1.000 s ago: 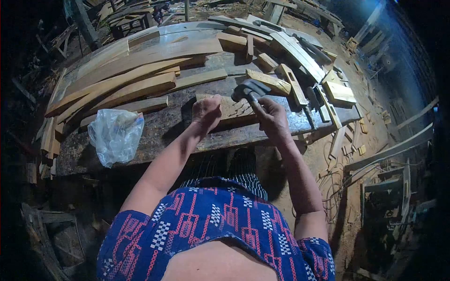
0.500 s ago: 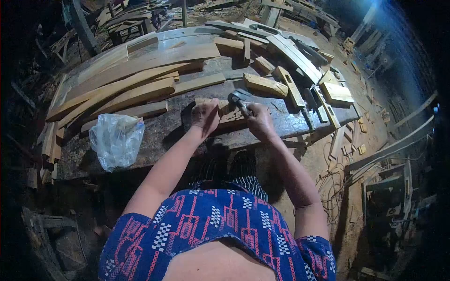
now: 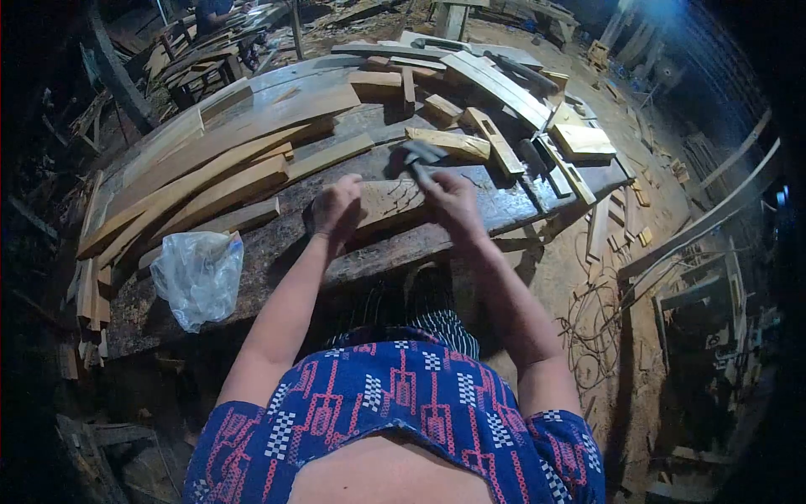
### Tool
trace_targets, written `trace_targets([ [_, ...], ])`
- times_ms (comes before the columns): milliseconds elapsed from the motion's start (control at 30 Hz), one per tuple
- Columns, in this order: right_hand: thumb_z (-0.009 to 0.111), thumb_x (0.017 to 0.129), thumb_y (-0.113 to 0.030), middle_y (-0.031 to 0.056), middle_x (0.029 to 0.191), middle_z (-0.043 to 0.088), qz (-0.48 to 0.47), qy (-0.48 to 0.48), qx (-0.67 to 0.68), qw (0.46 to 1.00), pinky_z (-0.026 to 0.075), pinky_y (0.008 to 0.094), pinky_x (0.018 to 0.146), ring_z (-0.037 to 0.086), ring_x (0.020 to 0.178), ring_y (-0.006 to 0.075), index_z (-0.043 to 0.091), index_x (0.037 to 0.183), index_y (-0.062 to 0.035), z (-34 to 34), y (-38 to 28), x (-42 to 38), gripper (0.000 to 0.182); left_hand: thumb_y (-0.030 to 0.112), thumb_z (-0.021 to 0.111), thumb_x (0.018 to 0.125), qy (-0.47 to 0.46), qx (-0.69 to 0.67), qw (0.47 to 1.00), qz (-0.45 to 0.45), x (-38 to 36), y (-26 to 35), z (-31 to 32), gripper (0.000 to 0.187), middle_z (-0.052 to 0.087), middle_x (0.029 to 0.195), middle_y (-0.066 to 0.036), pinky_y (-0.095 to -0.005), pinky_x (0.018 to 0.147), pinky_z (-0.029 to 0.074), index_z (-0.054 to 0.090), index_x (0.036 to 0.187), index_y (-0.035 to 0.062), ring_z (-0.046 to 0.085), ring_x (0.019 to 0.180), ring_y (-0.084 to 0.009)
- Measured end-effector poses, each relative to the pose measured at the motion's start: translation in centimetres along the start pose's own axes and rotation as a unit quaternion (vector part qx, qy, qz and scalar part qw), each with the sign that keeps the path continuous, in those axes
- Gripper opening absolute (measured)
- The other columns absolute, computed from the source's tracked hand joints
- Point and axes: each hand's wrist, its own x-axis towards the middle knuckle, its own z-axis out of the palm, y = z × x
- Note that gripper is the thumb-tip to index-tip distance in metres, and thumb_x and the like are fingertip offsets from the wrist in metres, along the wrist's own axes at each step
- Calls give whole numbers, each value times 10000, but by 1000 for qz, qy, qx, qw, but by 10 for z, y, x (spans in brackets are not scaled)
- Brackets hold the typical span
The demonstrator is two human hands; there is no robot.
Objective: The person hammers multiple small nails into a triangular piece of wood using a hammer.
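Observation:
My right hand is wrapped round the handle of a hammer, whose blurred head is raised above a short wooden block. The block lies near the front edge of the workbench, with dark marks or small pieces on its top face. At the block's left end is my left hand, its fingers closed and the thumb side up. Whatever those fingers grip is hidden or too small to make out. Behind the block lies another short piece of wood.
Long planks cover the workbench's left side, with a clear plastic bag in front. Mortised pieces, boards and dark-handled tools crowd the right. Cables and offcuts lie on the floor.
The hammer has risen off the block and its head is now blurred by motion. The whole view has shifted, so the bench appears further left. My left hand stays by the block's left end.

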Motion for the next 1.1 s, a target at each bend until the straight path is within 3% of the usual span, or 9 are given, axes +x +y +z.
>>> trace_targets([
  [67,648,838,-292,70,725,623,2,55,-101,993,431,260,583,537,644,85,655,954,-27,-27,-9,4,289,133,521,815,-23,-197,973,-122,-1,-12,-10,205,599,760,-116,-378,595,475,624,978,61,592,719,-283],
  [167,639,822,-278,131,803,661,5,125,-221,967,463,326,666,620,730,214,664,958,-59,-71,5,8,259,210,515,891,-47,-605,685,-403,-4,8,-43,232,406,577,56,-225,401,301,616,993,29,380,486,-63],
  [200,638,812,-276,154,828,666,-20,142,-282,949,471,357,696,638,767,274,667,959,-71,-84,24,12,253,210,515,891,-37,-602,686,-407,-8,7,-39,232,406,577,56,-225,401,301,616,993,29,380,486,-63],
  [267,638,792,-275,181,883,655,8,185,-378,907,467,404,744,618,842,356,668,962,-89,-92,39,9,253,256,487,907,-134,-800,427,-400,-16,-3,-28,287,511,627,3,-255,438,400,607,1015,18,489,531,-113],
  [367,644,780,-268,174,938,639,48,204,-416,885,461,419,773,605,904,345,658,977,-99,-97,61,4,260,330,389,944,-112,-804,375,-448,-22,8,-28,396,630,858,-133,-394,680,541,560,1037,-16,633,771,-279],
  [500,632,775,-219,160,888,629,17,235,-435,869,451,440,749,595,871,347,628,1001,-95,-87,72,7,258,327,321,967,-122,-813,365,-438,-20,37,-44,466,570,1073,-224,-462,863,495,488,1151,-67,559,1009,-393],
  [867,657,734,-121,158,988,562,-86,212,-461,857,412,424,830,514,969,344,584,1074,-74,-84,79,-4,350,404,296,966,-112,-819,350,-441,-27,57,-38,556,537,1143,-255,-522,973,396,419,1205,-82,506,1104,-410],
  [933,686,724,-126,161,1008,555,-192,200,-439,855,409,425,844,507,977,344,578,1080,-58,-66,54,-12,378,432,295,964,-119,-826,345,-429,-27,58,-37,564,540,1133,-250,-522,961,401,417,1202,-65,524,1075,-399],
  [1100,698,709,-110,124,1021,564,-253,97,-333,903,403,411,863,503,992,332,641,937,-83,-11,0,-38,237,506,262,955,-120,-809,350,-455,-28,69,-38,666,534,1168,-248,-494,962,403,337,1304,-57,509,1112,-378],
])
